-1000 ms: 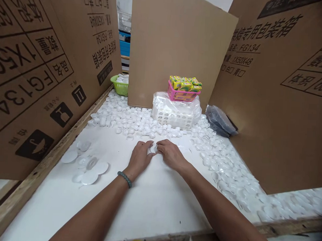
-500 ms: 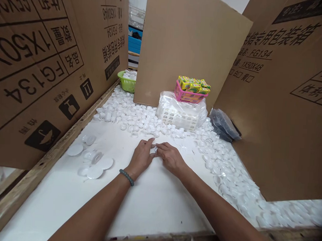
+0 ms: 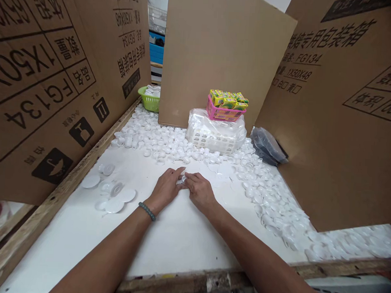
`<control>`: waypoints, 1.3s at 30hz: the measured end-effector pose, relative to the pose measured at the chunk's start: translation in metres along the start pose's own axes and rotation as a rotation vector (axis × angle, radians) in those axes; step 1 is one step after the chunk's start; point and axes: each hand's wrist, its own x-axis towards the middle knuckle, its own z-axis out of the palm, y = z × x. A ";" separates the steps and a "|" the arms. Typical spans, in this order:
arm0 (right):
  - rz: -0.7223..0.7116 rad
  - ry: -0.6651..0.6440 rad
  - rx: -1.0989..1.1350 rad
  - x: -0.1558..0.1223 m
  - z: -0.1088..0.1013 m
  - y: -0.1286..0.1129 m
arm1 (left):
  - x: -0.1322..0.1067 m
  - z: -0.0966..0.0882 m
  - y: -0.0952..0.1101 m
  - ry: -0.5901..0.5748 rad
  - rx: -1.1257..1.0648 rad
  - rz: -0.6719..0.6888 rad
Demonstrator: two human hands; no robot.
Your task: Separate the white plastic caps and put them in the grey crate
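Observation:
My left hand (image 3: 165,188) and my right hand (image 3: 198,190) meet at the middle of the white table (image 3: 184,237), fingertips pinched together on a small white plastic piece (image 3: 181,180). The left wrist wears a green bead bracelet (image 3: 146,210). A heap of small white plastic caps (image 3: 163,142) lies just beyond the hands and runs down the right side (image 3: 277,207). Several flat white discs (image 3: 114,199) lie to the left of my left hand.
Tall cardboard sheets stand on the left (image 3: 55,78), back (image 3: 220,56) and right (image 3: 341,110). A pink basket of yellow-green packets (image 3: 226,106) sits on a clear plastic bag (image 3: 216,134). A green basket (image 3: 148,99) is at back left, a dark bag (image 3: 267,146) at right.
Both hands have stayed pinched together on the small white piece, fingers shifting slightly. The view itself swayed a little.

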 end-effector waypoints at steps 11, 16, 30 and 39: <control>0.271 0.007 0.195 -0.001 -0.008 0.002 | 0.001 -0.010 0.001 -0.032 -0.216 -0.037; 0.408 -0.029 0.457 -0.002 -0.015 -0.001 | 0.004 -0.021 0.007 -0.072 -0.470 -0.135; 0.158 -0.163 0.224 0.003 -0.011 0.010 | 0.011 -0.013 -0.004 -0.118 -0.764 -0.525; 0.227 -0.189 0.233 0.002 -0.013 0.006 | 0.014 -0.013 0.000 -0.137 -0.774 -0.601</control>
